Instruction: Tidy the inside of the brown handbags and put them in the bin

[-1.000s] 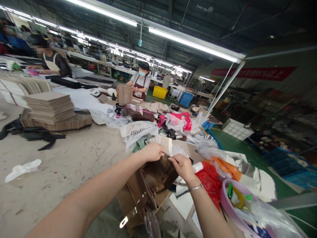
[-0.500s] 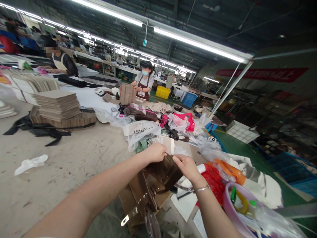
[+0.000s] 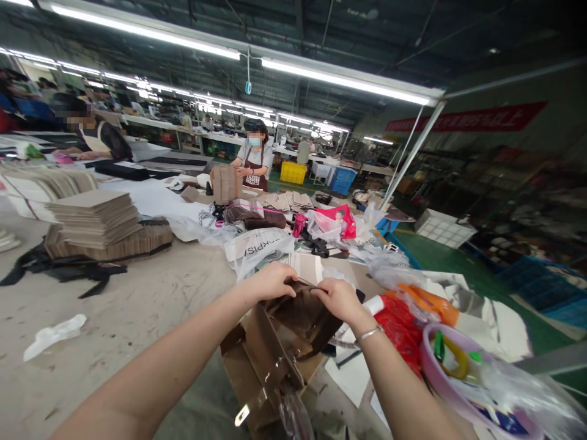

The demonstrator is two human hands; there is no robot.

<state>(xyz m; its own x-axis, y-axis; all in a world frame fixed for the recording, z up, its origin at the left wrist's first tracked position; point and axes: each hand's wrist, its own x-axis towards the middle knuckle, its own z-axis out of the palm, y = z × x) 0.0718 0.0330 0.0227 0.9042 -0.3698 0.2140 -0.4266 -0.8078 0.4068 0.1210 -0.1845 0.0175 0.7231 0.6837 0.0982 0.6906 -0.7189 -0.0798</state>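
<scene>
A brown handbag [image 3: 270,351] with shiny metal fittings stands tilted at the near edge of the table. My left hand [image 3: 274,282] grips the top edge of the bag on its far left side, the fingers curled over it. On the right, my right hand [image 3: 338,299] pinches the same rim between thumb and fingers, a short gap from the left. Between and below the hands the dark inside of the bag shows. Clear plastic wraps a strap-like part [image 3: 293,412] hanging at the front, and a metal-tipped strap [image 3: 247,410] sticks out at the lower left.
Stacked beige boards [image 3: 94,220] sit on the table [image 3: 151,311] at left. White printed plastic bags [image 3: 257,244] lie beyond my hands. At right are a red plastic bag [image 3: 401,327] and a lilac basin [image 3: 428,360]. A masked co-worker [image 3: 257,159] handles brown pieces across the table.
My hands have drawn slightly apart along the rim, and the bag's mouth shows wider. The camera view has shifted a little, moving the background left.
</scene>
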